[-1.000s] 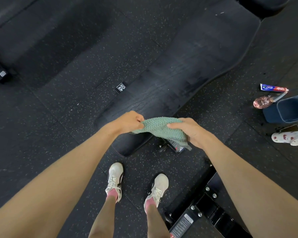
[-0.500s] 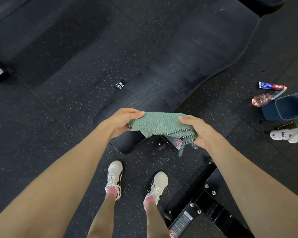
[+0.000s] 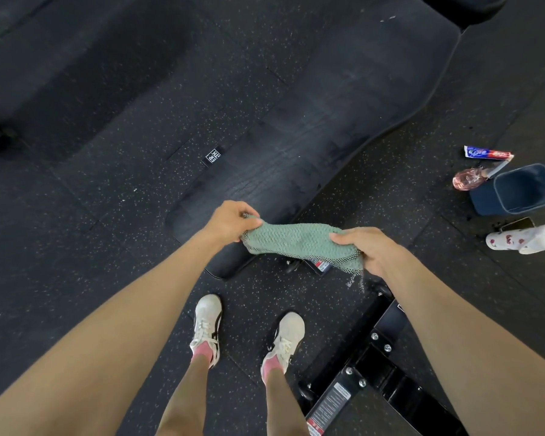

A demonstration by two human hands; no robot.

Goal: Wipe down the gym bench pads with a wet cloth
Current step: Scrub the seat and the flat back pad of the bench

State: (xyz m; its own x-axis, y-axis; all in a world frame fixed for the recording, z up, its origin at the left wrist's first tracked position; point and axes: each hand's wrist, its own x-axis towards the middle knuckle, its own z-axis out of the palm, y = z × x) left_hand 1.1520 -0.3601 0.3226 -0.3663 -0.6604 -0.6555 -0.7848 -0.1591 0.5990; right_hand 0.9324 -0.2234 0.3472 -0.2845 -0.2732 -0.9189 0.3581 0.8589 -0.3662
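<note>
Holds a cloth (image 3: 299, 242) in the air, pulled out lengthwise between both hands, above the near, narrow end of the bench (image 3: 328, 127). Green, bumpy waffle-like knit, dark mesh edge, loose threads dangling at the right-hand corner. Grips one bunched end in the left hand (image 3: 230, 221), fingers curled tight round it. Clamps the other end in the right hand (image 3: 370, 251), thumb on top, fingers folded beneath.

Below the cloth, long black padding, matte and faintly streaked, rounded and slim at the near end, flaring wide toward the far end. Lower right, a glossy black metal frame (image 3: 375, 369) with silver bolts and a printed label.

Stands on a black rubber floor (image 3: 107, 199) flecked with pale specks, in white laced shoes (image 3: 206, 325) and pink socks.

Well off to the right on the floor: a dark blue squarish bucket (image 3: 523, 190), a clear pink bottle (image 3: 468, 179) just beside it, a flat tube (image 3: 488, 152) and a white bottle (image 3: 523, 239) with red prints.
</note>
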